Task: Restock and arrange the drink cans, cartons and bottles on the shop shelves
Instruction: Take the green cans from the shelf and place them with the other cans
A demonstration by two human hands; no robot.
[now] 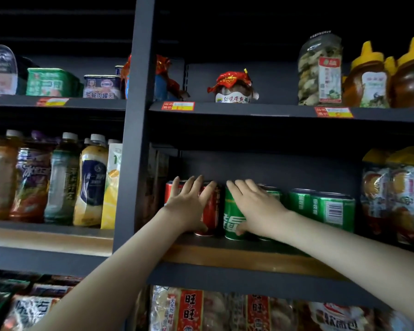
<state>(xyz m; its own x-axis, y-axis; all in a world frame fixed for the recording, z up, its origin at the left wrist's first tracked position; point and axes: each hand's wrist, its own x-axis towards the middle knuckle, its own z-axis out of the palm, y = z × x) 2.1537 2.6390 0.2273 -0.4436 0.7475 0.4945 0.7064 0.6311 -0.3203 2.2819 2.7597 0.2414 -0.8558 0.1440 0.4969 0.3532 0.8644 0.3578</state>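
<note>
The fingers (196,187) of the left hand (189,204) lie straight and spread over the top of the red cans (210,211), thumb low on the front. The right hand (255,204) covers the nearest green can (232,211) the same way, and neither hand is plainly closed round anything. These cans stand upright near the front of the middle shelf (225,256), with more green cans (330,209) to the right; I judge it best to slide them, not lift, keeping them upright, closing the dark gap between red and green, and turning labels forward.
</note>
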